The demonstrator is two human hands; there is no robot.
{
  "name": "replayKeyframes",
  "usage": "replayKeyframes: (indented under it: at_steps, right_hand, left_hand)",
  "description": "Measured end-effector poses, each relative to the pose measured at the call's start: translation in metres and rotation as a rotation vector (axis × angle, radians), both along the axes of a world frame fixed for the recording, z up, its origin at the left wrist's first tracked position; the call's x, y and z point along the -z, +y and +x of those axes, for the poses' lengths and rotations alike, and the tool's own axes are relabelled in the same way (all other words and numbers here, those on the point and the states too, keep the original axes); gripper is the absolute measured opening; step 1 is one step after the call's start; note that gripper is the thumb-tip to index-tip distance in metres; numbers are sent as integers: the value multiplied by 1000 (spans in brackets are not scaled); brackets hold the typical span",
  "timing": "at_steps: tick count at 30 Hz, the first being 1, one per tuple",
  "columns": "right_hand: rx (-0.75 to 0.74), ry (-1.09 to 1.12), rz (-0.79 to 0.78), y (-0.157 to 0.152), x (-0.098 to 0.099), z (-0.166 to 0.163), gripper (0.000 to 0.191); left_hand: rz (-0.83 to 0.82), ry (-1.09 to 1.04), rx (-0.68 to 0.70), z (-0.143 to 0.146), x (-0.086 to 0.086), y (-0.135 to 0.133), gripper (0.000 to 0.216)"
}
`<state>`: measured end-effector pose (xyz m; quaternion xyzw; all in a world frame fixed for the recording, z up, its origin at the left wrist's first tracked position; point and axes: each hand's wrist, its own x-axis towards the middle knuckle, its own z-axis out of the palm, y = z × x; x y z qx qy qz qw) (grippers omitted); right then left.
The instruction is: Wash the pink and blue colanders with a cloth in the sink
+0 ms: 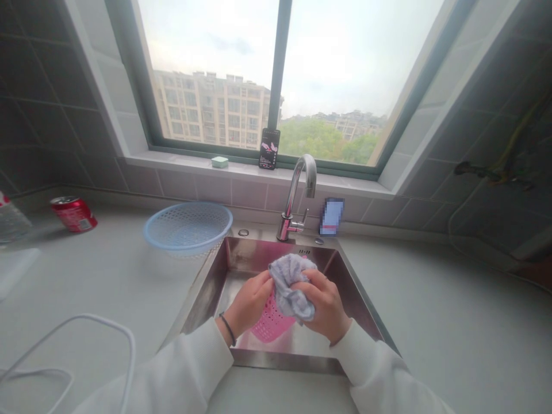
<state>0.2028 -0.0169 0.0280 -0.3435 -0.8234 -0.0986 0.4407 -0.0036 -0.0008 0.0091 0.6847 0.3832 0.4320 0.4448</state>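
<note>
A pink basket [272, 322] with small round holes is over the steel sink [284, 361], partly hidden behind my hands and a cloth. My left hand [251, 296] is closed at the basket's left side, its thumb at the edge of the cloth. Bunched in my right hand [323, 299] is a pale grey-blue cloth [288, 282], pressed against the basket. The fingertips of the right hand sink into the folds. Whether the basket touches the sink bottom I cannot tell.
Behind the sink rises a chrome faucet [297, 190]; a phone [332, 217] leans to its right. A blue plastic basket [190, 227] and a red can [74, 214] stand on the left counter. A white cable [86, 317] loops at front left. Another phone [269, 149] and a green block [219, 162] are on the sill.
</note>
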Motion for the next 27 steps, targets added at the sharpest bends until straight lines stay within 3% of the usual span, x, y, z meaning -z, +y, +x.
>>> replayKeyframes:
  at_steps: [6,13,20,25,27]
  right_hand:
    - [173,162,-73,16,1,21,17]
    - [-26,-10,32,-4,-1,-1,12]
    - [173,191,-16,19,3,25,21]
    - [-18,-3,-7,-3,2,-6,11]
    - [-32,-33,-37,-3,1,-8,11]
  left_hand:
    - [-70,31,-18,0,1,-3,35]
    - [24,-55,6,-1,0,-1,37]
    - [-80,-35,-29,-1,3,-3,45]
    - [-6,-58,-33,-1,4,2,47]
    - [-5,-79,-34,-1,5,3,50]
